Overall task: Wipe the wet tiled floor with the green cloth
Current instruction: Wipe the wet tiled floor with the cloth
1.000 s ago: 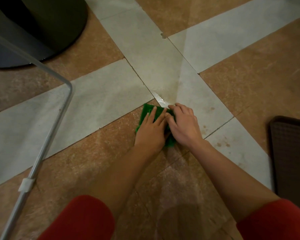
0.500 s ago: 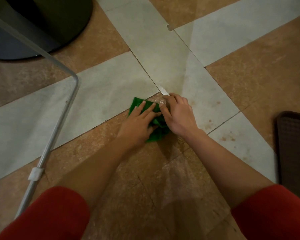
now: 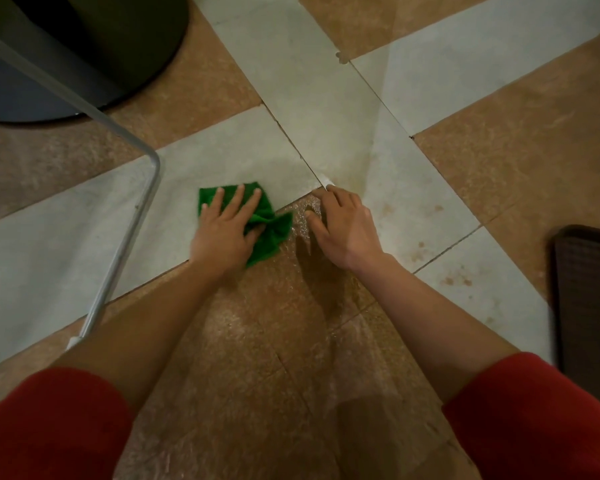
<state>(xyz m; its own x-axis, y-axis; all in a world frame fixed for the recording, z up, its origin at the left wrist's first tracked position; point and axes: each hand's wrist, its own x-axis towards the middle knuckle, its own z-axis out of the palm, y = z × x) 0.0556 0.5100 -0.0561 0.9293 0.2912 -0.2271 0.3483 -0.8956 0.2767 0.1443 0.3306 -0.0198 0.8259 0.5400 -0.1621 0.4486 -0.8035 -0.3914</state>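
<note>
Floor (image 3: 499,188): pale and brown tiles.
Green cloth (image 3: 269,233): lies bunched on the floor where a pale tile meets a brown one.
Left hand (image 3: 222,233): flat on the cloth, fingers (image 3: 238,200) straight and spread, pressing it down.
Right hand (image 3: 343,226): at 3 o'clock from the cloth, just beside it; fingers bent a little, tips on the floor, holding nothing.
Wet spot (image 3: 300,220): shiny, between the cloth and the right hand.
Metal pole (image 3: 132,220): at 9 o'clock from the cloth.
Dark round thing (image 3: 94,46): at 11 o'clock from the cloth.
Dark mat (image 3: 589,292): far off at 3 o'clock.
</note>
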